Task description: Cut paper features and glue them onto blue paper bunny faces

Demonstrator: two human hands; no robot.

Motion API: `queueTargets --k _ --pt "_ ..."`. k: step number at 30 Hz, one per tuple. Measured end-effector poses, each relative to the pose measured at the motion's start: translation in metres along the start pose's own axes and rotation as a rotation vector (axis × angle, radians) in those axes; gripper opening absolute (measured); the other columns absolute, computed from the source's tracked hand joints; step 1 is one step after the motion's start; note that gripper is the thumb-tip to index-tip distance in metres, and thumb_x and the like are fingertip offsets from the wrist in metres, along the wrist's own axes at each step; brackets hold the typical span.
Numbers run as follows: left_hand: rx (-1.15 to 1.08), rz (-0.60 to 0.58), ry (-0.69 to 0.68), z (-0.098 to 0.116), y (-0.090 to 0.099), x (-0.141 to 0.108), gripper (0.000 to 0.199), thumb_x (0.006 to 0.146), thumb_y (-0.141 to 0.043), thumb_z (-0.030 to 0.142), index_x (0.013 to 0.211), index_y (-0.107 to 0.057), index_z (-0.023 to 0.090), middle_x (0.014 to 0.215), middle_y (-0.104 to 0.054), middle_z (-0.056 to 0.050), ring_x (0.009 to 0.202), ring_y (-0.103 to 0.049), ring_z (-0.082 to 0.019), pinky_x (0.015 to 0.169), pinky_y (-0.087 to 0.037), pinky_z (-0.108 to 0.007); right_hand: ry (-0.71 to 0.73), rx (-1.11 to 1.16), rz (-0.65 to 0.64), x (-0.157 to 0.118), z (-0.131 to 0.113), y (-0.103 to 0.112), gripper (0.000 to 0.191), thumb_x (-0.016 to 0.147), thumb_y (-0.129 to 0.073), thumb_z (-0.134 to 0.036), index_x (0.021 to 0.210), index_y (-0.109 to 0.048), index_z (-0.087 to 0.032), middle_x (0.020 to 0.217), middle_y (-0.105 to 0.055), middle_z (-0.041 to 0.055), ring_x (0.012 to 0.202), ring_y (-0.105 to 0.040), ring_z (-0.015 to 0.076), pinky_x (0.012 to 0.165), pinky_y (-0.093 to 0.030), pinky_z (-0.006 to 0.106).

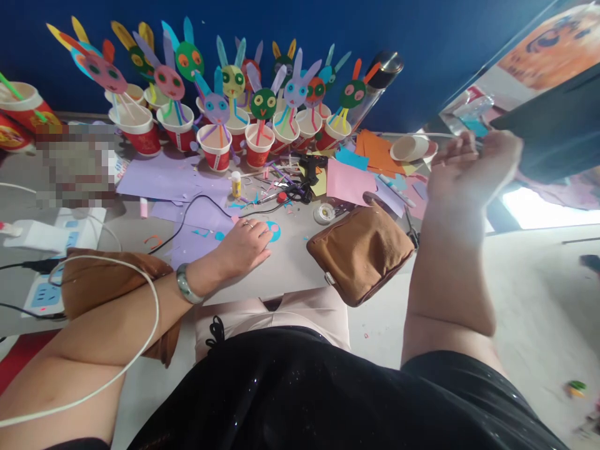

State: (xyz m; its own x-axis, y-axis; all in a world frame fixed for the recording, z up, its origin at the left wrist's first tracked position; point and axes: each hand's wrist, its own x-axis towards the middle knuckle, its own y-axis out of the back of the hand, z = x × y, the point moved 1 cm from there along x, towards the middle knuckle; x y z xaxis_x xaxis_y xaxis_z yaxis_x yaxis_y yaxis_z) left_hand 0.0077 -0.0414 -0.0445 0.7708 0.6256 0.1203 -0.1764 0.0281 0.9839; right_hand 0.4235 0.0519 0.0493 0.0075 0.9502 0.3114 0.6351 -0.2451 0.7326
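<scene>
Head view: a smooth grey desk (290, 262) carries the work, its far edge set against a blue wall (300, 22). Near the middle of its near edge lies a flat, round blue paper disc (274, 233) with pink paper on it. The left hand (246, 245) rests palm down beside it, fingers close together and gently bent, their tips touching the disc's left side; whether they pinch it is hidden. Toward the desk's right edge, the right hand (478, 159) is raised and blurred, its fingers part-curled near some glossy clear plastic (474, 107); I cannot tell whether it holds anything.

Along the far edge stand waxy red-and-white paper cups (217, 154), topped by round paper heads (263, 104) with long pointed ears (two apiece, mostly petal-shaped). Matte purple sheets (164, 181) cover the left middle, a cylindrical glue stick (236, 186) upright by them. Right of centre lie a smooth pink sheet (350, 182), a ring-shaped tape roll (324, 214) and, at the near edge, a plump, creased brown cloth pouch (360, 250).
</scene>
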Motion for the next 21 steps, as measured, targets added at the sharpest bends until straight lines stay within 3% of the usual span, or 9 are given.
queueTargets --k 2,3,7,9,11,13,15,17,21 --pt "-0.001 0.022 0.051 -0.001 0.001 0.000 0.021 0.094 -0.064 0.030 0.108 -0.066 0.014 0.116 -0.067 -0.015 0.107 -0.061 -0.032 0.087 -0.042 -0.043 -0.157 0.280 0.386 -0.018 -0.014 -0.025 0.047 0.098 -0.032 -0.066 0.105 -0.060 -0.029 0.097 -0.064 0.0119 0.083 -0.063 0.0249 0.059 -0.046 0.038" --pt "0.008 0.039 0.082 -0.002 0.002 0.000 0.020 0.095 -0.062 0.028 0.108 -0.066 0.014 0.117 -0.067 -0.016 0.108 -0.061 -0.032 0.088 -0.042 -0.044 -0.165 0.315 0.408 -0.029 -0.027 -0.042 0.039 0.097 -0.040 -0.062 0.099 -0.059 -0.028 0.092 -0.065 0.0095 0.075 -0.061 0.0219 0.056 -0.045 0.036" --pt "0.049 0.103 0.175 -0.007 0.005 -0.001 0.018 0.096 -0.057 0.025 0.100 -0.069 0.013 0.109 -0.069 -0.016 0.105 -0.063 -0.034 0.090 -0.044 -0.048 0.214 0.061 -0.385 -0.064 -0.087 -0.106 0.029 0.094 -0.057 -0.049 0.095 -0.068 -0.022 0.089 -0.072 0.0073 0.075 -0.065 0.0190 0.068 -0.055 0.038" --pt "0.051 0.118 0.189 -0.008 0.005 -0.001 0.018 0.095 -0.055 0.024 0.097 -0.070 0.013 0.104 -0.069 -0.015 0.102 -0.064 -0.033 0.089 -0.045 -0.048 0.371 -0.057 -0.570 -0.072 -0.104 -0.118 0.026 0.093 -0.061 -0.046 0.093 -0.070 -0.021 0.088 -0.073 0.0071 0.077 -0.066 0.0185 0.076 -0.056 0.040" --pt "0.057 0.125 0.192 -0.009 0.005 -0.001 0.017 0.094 -0.055 0.023 0.097 -0.069 0.014 0.100 -0.070 -0.013 0.100 -0.064 -0.033 0.088 -0.045 -0.048 0.415 -0.072 -0.523 -0.071 -0.113 -0.119 0.023 0.092 -0.062 -0.044 0.096 -0.071 -0.022 0.088 -0.073 0.0061 0.080 -0.067 0.0188 0.082 -0.056 0.042" --pt "0.067 0.129 0.196 -0.010 0.005 0.000 0.015 0.094 -0.055 0.022 0.094 -0.068 0.014 0.096 -0.070 -0.012 0.098 -0.065 -0.033 0.087 -0.045 -0.047 0.354 0.054 -0.286 -0.065 -0.118 -0.112 0.023 0.093 -0.062 -0.042 0.105 -0.068 -0.025 0.087 -0.072 0.0040 0.080 -0.067 0.0184 0.081 -0.057 0.041" --pt "0.060 0.121 0.170 -0.009 0.005 0.000 0.015 0.094 -0.053 0.020 0.092 -0.067 0.015 0.092 -0.070 -0.012 0.095 -0.066 -0.031 0.085 -0.045 -0.046 0.227 0.299 -0.007 -0.059 -0.122 -0.103 0.022 0.093 -0.060 -0.041 0.109 -0.064 -0.026 0.080 -0.068 0.0005 0.067 -0.063 0.0161 0.068 -0.055 0.036" --pt "0.018 0.083 0.066 -0.006 0.006 0.000 0.016 0.096 -0.051 0.020 0.091 -0.066 0.016 0.091 -0.070 -0.011 0.089 -0.066 -0.028 0.078 -0.045 -0.041 0.111 0.496 0.114 -0.056 -0.127 -0.100 0.018 0.094 -0.058 -0.041 0.104 -0.062 -0.027 0.071 -0.063 -0.0022 0.054 -0.055 0.0136 0.053 -0.047 0.030" --pt "-0.106 -0.008 -0.269 0.007 0.004 -0.005 0.020 0.100 -0.048 0.027 0.091 -0.064 0.018 0.084 -0.071 -0.006 0.070 -0.064 -0.019 0.063 -0.039 -0.034 0.192 0.341 -0.221 -0.065 -0.136 -0.118 0.017 0.093 -0.062 -0.039 0.096 -0.069 -0.023 0.074 -0.067 0.0009 0.059 -0.058 0.0149 0.057 -0.047 0.030"
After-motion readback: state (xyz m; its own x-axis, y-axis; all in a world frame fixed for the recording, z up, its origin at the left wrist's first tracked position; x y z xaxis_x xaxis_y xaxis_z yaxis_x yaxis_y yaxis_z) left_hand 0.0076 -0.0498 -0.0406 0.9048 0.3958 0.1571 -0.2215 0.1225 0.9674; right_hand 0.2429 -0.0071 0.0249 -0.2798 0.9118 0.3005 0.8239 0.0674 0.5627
